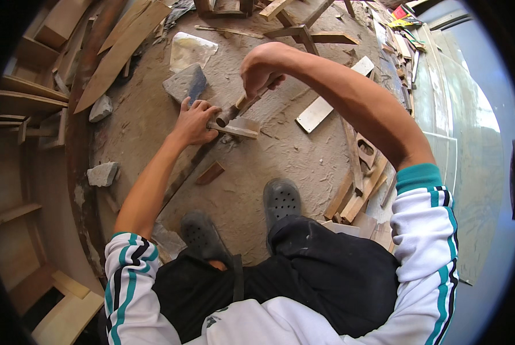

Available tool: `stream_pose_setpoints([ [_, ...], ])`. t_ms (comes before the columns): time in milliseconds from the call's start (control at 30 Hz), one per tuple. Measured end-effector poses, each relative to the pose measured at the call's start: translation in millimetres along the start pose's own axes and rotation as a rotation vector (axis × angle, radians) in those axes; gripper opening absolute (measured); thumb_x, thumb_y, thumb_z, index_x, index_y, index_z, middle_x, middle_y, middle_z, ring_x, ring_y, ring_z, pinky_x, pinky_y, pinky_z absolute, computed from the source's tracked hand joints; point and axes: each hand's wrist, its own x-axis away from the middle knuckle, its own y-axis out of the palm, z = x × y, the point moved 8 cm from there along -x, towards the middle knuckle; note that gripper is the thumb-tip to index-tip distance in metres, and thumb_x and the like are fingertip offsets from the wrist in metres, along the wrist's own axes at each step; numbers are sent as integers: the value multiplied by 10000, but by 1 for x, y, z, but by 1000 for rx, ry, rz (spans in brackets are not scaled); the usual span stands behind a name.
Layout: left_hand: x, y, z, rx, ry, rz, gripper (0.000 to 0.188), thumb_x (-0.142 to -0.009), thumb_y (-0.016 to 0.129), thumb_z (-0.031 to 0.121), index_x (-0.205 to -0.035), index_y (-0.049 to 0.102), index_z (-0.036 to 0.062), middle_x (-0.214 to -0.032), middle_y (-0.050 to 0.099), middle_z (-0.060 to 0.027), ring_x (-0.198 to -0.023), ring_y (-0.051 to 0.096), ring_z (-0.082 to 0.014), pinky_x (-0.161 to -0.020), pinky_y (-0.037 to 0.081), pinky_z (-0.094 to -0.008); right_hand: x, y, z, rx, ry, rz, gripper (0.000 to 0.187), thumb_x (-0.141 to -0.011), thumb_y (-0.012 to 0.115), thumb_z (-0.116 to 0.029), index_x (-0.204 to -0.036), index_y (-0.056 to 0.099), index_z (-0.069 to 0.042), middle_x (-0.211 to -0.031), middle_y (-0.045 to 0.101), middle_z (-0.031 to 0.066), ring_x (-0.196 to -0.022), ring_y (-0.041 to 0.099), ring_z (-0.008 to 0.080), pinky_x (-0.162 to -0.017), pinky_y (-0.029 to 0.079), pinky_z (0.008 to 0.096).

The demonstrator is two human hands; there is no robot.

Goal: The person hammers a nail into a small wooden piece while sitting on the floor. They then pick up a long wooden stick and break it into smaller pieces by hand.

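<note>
My right hand [263, 72] is closed round the wooden handle of a hammer [227, 117], its dark rounded head over a short piece of wood [240, 131]. Whether head and wood touch, I cannot tell. My left hand [197, 122] grips the near left end of that wood, fingers bent over it and partly hidden. Just beyond the left hand lies a grey stone block [183, 83] with a dark side. A long thin strip [185, 167] runs along the ground from below the wood toward my left foot. A small brown offcut [210, 173] rests near it.
A pale board [315, 114] and a handsaw [366, 150] among timber offcuts [358, 198] lie to the right. Stone lumps [102, 174] sit at the left, before wooden shelving [30, 103]. Wooden frames [303, 34] stand at the far side. Glass panels [441, 103] lean at the right.
</note>
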Motion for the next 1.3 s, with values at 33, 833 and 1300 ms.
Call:
stream_pose_setpoints([
  [33,-3,0,1,7,-16,-21,689,-720,744,354,-1370,577,197,-1291,576,-76,-1350,455,-259,-1209,152,-578,3,0,-7,11,-12,10,351,-895,671,-347,-902,693,3,-745,667,103,-570,616,212,-535,523,355],
  [833,12,25,-14,-100,-39,27,536,-903,637,355,-1426,538,294,-1663,211,-107,-1553,133,-310,-1209,44,-646,-5,1,-88,270,-41,176,359,-843,709,-189,-1200,721,-151,-1111,734,68,-1024,712,251,-816,584,451],
  [1300,-14,30,53,665,-49,384,619,-785,743,467,-1294,615,138,-1350,609,-86,-1352,472,-291,-1215,179,-466,-39,47,-72,340,355,232,368,-830,763,-254,-1165,751,-102,-1154,744,78,-1058,718,234,-782,607,423],
])
